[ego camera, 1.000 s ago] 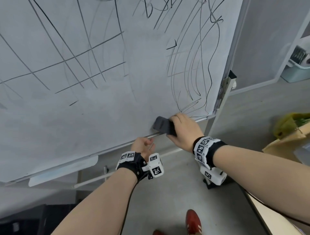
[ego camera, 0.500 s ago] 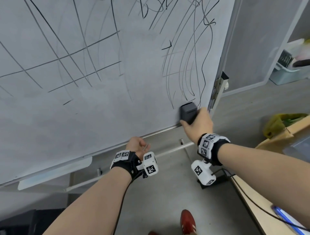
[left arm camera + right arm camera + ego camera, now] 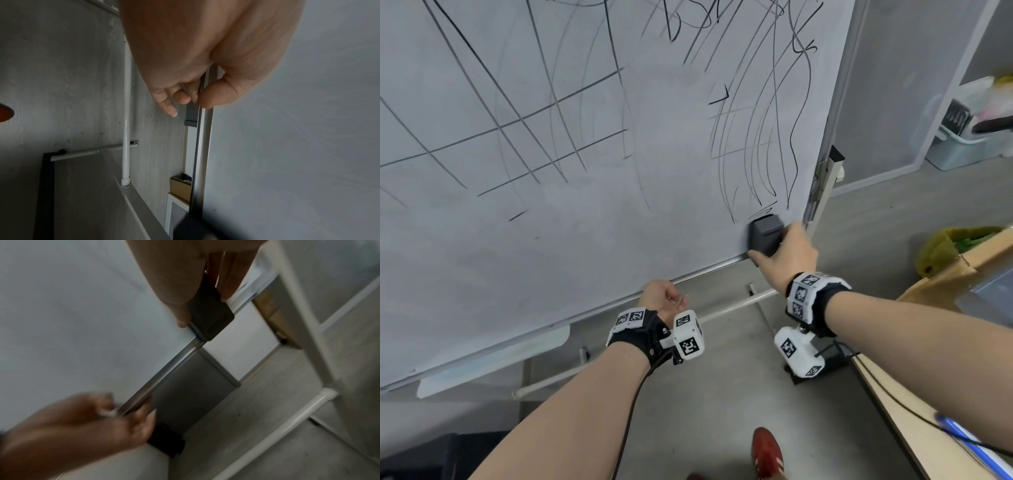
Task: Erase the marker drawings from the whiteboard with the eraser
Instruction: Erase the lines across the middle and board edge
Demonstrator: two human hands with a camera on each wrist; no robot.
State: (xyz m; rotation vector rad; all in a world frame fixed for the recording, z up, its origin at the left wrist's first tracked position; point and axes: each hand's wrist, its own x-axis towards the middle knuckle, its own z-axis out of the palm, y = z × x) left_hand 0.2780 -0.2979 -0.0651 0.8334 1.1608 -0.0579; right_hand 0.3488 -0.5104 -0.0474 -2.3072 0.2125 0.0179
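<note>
Since a second ago the eraser (image 3: pixel 765 234) has slid right along the bottom of the whiteboard (image 3: pixel 551 240), turning from flat to upright, and now sits pressed to the board near its lower right corner, just above the bottom rail (image 3: pixel 709 267) and under the curved marker lines (image 3: pixel 756 154). Right hand (image 3: pixel 786 255) clamps the eraser, thumb on one side and fingers on the other. Left hand (image 3: pixel 662 296) is at the rail farther left, thumb and curled fingers seemingly pinching its edge, though the wrist views are blurred.
</note>
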